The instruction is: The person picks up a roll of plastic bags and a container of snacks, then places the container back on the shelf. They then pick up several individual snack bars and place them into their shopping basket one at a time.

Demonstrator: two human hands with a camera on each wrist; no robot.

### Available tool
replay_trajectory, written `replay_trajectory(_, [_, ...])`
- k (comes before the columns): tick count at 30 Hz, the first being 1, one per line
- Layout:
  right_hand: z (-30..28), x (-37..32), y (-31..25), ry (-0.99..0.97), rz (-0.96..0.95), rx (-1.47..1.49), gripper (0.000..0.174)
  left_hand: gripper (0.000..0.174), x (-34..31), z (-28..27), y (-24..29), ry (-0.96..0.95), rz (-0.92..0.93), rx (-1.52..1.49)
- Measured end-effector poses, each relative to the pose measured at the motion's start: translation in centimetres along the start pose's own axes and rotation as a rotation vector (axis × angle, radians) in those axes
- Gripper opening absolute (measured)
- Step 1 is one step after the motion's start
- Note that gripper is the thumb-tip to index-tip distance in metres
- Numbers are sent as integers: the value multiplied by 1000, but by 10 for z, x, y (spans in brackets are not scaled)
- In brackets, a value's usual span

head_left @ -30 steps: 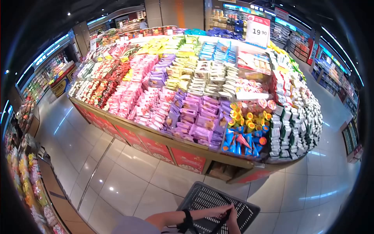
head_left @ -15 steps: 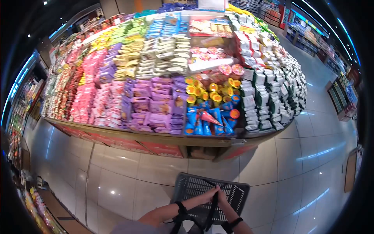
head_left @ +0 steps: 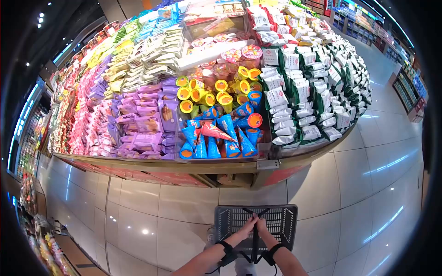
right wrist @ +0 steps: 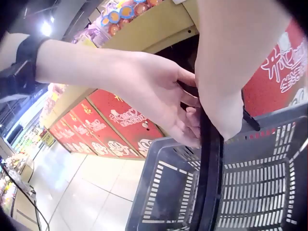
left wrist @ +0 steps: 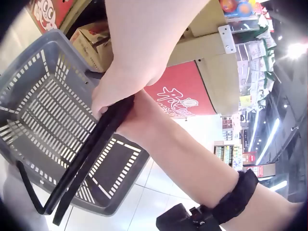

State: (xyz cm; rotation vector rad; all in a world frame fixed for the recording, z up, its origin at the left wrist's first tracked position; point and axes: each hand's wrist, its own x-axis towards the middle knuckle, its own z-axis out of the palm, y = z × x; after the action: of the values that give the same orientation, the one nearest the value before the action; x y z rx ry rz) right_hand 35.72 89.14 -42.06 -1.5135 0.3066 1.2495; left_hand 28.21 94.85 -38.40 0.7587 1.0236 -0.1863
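Observation:
A grey slatted shopping basket (head_left: 294, 223) hangs in front of me, its slatted floor showing in both wrist views. My left hand (head_left: 249, 224) grips the basket's black handles (right wrist: 210, 173), fingers curled round them in the right wrist view. Right beside it, my right hand (head_left: 262, 224) holds the same handles, its fingers partly hidden behind them. The two hands meet above the basket, wrists close together. A black strap (left wrist: 236, 197) with a small camera goes round each wrist.
A large sweets display (head_left: 184, 168) curves ahead, beyond the basket. Along its near edge lie purple packets (head_left: 147, 122), blue cones (head_left: 212, 148) and white-and-green packets (head_left: 281, 106). Tiled floor (head_left: 184, 202) surrounds it. Another shelf (head_left: 69, 257) runs at lower left.
The view has swung down and to the right, and the display's cones and white-and-green packets now appear nearer. Both hands keep holding the basket handles.

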Motion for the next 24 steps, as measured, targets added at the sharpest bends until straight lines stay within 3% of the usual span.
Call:
replay_trajectory(5, [-20,63,6,48,-69,8,42,54,48,4,-9,29,10,168])
replay_trajectory(6, [-27,72,4,90,-58,-73,42,59,56,1,-8,-35,-51,190])
replay_trajectory(9, [-54,162,56,177,-334,-55,43,58,57,0,-12,-125,-72,212])
replay_trajectory(10, [-66,167,60,141,-234,-91,44,55,51,3,-13,-74,4,216])
replay_trajectory(12, [-64,127,17,61,-40,-166,45,49,52,-5,-20,-59,-39,213])
replay_trajectory(15, [-66,137,18,268,-161,-255,47,37,66,-24,-48,24,-18,190])
replay_trajectory(18, [-79,145,9,293,-155,-302,40,32,60,-33,-58,69,-38,201])
replay_trajectory(21, [-86,171,27,165,-301,-312,39,27,47,-28,-52,100,-75,207])
replay_trajectory(24, [-96,185,35,343,-540,-869,40,25,34,-21,-37,100,-64,211])
